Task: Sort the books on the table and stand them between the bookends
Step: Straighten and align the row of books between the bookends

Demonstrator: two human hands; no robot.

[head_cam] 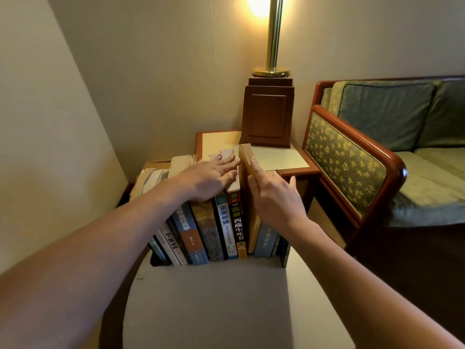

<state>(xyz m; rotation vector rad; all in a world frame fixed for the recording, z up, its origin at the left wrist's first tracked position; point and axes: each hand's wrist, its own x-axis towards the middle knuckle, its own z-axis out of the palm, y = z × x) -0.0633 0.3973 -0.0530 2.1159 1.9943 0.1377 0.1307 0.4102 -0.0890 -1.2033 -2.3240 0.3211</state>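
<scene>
A row of books (208,233) stands spine-out on the pale bench (214,303). The left hand (206,180) lies flat on their tops, fingers straight. The right hand (274,197), fingers also straight, presses against a tall tan book (246,157) near the row's right end, beside 1 blue-grey book (265,239) and what seems a dark bookend (285,253).

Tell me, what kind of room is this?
Probably a sitting room or hotel lounge corner: a cushioned wooden-framed sofa, a lit brass lamp on a side table against the wall, and a row of books standing on a table.
</scene>
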